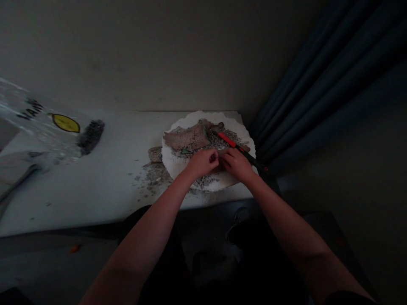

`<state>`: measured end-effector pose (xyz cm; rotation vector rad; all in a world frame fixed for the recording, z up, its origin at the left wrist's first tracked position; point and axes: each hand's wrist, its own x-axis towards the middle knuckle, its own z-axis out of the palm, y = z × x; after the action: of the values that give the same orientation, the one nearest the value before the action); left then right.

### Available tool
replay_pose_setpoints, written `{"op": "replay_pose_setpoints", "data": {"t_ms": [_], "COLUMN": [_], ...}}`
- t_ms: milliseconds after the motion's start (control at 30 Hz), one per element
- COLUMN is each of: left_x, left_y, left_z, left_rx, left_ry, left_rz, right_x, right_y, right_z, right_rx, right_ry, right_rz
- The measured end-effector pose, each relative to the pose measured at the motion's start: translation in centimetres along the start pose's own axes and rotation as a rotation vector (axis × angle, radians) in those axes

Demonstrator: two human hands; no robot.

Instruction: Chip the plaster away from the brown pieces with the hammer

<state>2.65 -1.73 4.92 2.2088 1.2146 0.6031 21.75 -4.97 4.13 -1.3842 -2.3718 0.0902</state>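
White disc (pixel 174 164) lying flat on the near right corner of a table, with both hands meeting over its front half.

A plain pale wall (pixel 159 55) fills the background. A dark blue curtain (pixel 318 97) hangs in folds on the right, just beside the table's right end. The white table (pixel 104 178) runs across the middle of the view. On its far left lies a clear plastic bag (pixel 34 123) with a yellow label, and a dark brush-like object (pixel 91 135) lies beside it.

On the disc's far half lies a flat brown slab (pixel 187 137) with a gridded surface. A hammer (pixel 237 148) with a red and black handle lies slantwise across the disc's right side, head near the slab, handle end past the rim. Grey rubble (pixel 154 173) is scattered over the disc and spills onto the table at its left.

The left hand (pixel 203 162) and right hand (pixel 237 164) are together, fingers curled, fingertips nearly touching. A small brown bit (pixel 222 151) shows between them; whether either hand grips it cannot be told.
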Motion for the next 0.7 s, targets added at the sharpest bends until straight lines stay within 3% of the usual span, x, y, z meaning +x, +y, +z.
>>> {"op": "replay_pose_setpoints", "data": {"t_ms": [133, 267, 500, 700], "left_x": [0.2, 0.6, 0.9, 0.1], "left_y": [-0.7, -0.9, -2.4, -4.4], "left_z": [-0.2, 0.0, -0.7, -1.4], "left_rx": [-0.360, -0.565, -0.516, -0.476], "left_ry": [0.080, 0.156, 0.233, 0.231], "left_rz": [0.003, -0.011, -0.005, -0.087], "right_x": [0.6, 1.1, 1.6, 0.5], "right_y": [-0.4, -0.5, -0.5, 3.1], "right_z": [-0.2, -0.1, -0.2, -1.2], "right_rx": [-0.003, 0.168, 0.342, 0.224], "right_ry": [0.062, 0.148, 0.167, 0.253], "right_rz": [0.046, 0.070, 0.106, 0.274]}}
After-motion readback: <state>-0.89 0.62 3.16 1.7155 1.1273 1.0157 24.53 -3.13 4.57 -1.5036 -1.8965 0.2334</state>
